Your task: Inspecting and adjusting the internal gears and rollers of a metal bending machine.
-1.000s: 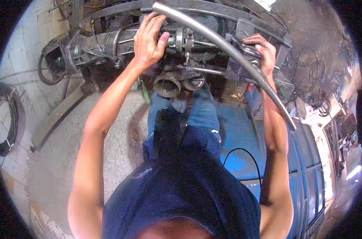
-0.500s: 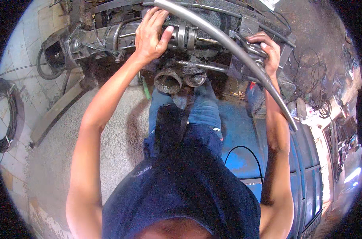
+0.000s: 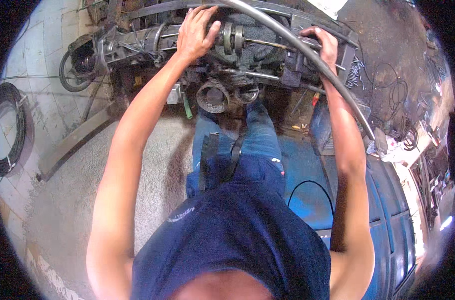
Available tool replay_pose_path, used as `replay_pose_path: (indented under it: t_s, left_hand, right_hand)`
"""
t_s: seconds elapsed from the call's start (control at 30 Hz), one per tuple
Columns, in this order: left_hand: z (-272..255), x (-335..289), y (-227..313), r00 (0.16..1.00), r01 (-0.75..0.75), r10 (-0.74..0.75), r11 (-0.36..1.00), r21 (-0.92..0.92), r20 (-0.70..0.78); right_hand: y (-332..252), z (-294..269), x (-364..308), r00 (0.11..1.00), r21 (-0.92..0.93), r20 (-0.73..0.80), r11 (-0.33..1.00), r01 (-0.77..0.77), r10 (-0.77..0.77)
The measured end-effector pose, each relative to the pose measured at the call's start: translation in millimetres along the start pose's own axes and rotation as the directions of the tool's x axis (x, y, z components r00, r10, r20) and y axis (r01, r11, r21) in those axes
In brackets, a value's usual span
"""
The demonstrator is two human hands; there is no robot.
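My left hand is at the machine, its fingers stretched out and the thumb apart. It lies beside a ringed metal coupling on a thin shaft, and whether the palm presses on anything is hidden. Farther right, my right hand has its fingers curled over a dark metal part of the machine, mostly covered by them. A long curved grey metal tube arcs from the top middle down past this hand, crossing in front of my right wrist. Below the coupling, a greasy round pipe opening faces me.
A coiled black hose is at far left, near a metal beam on the floor. A green-handled tool hangs under the machine. Blue metal panels lie to my right. Loose cables and clutter fill the far right.
My right hand has shifted up and left, its fingers curling closer over the metal part. The left hand stays stretched out near the coupling. The view has shifted slightly.
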State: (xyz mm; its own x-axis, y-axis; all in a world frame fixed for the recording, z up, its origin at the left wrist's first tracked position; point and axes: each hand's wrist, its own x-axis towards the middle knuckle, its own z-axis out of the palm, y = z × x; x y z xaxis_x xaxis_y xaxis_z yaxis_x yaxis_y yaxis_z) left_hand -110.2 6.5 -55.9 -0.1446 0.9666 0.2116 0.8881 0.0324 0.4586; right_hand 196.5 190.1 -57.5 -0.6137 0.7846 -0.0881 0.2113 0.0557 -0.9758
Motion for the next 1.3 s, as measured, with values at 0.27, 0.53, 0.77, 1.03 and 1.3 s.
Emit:
replay_pose_path:
  t_s: [0.27, 0.53, 0.77, 1.03, 1.3]
  left_hand:
    - [0, -11, 3, 0.999, 0.051, -0.054, 0.974, 0.22, 0.004]
    - [-62, -106, 93, 0.872, 0.386, -0.404, 0.915, -0.117, -0.277]
    - [-41, -253, 97, 0.559, 0.816, -0.828, 0.542, 0.199, -0.037]
    - [-31, -275, 92, 0.311, 0.919, -0.916, 0.358, 0.167, 0.252]
    - [-27, -272, 95, 0.337, 0.908, -0.919, 0.375, 0.187, 0.206]
  right_hand:
    - [-27, 14, -21, 0.894, -0.334, -0.446, 0.933, -0.133, -0.032]
    - [-106, 15, -116, 0.981, -0.824, -0.097, 0.54, -0.173, 0.167]
    - [-177, 12, -98, 0.972, -0.558, 0.004, 0.806, 0.197, -0.234]
    - [-141, 26, -71, 0.992, -0.861, -0.082, 0.508, -0.019, -0.101]
    - [-152, 28, -68, 0.994, -0.85, -0.106, 0.518, -0.099, 0.016]
